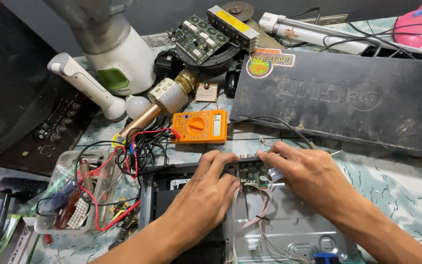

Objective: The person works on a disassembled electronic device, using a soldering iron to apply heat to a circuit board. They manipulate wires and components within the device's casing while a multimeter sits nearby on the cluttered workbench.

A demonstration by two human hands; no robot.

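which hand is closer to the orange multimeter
Left. The left hand lies just below the orange multimeter, fingertips a little short of its lower edge. The right hand sits further off, below and to the multimeter's right, on the open metal chassis.

hands: 2, left point(203, 198) and right point(308, 171) | orange multimeter point(199, 126): 1 | gold microphone point(159, 103): 1 | circuit boards: 2 (one loose point(197, 39), one small point(251, 172) in open chassis point(289, 230)) | black cover panel point(338, 102): 1 | white blender base point(118, 58): 1 | clear plastic tub point(76, 193): 1

2 bare hands point(206, 195), left point(206, 195), right point(308, 173), forearms uncovered, no rings
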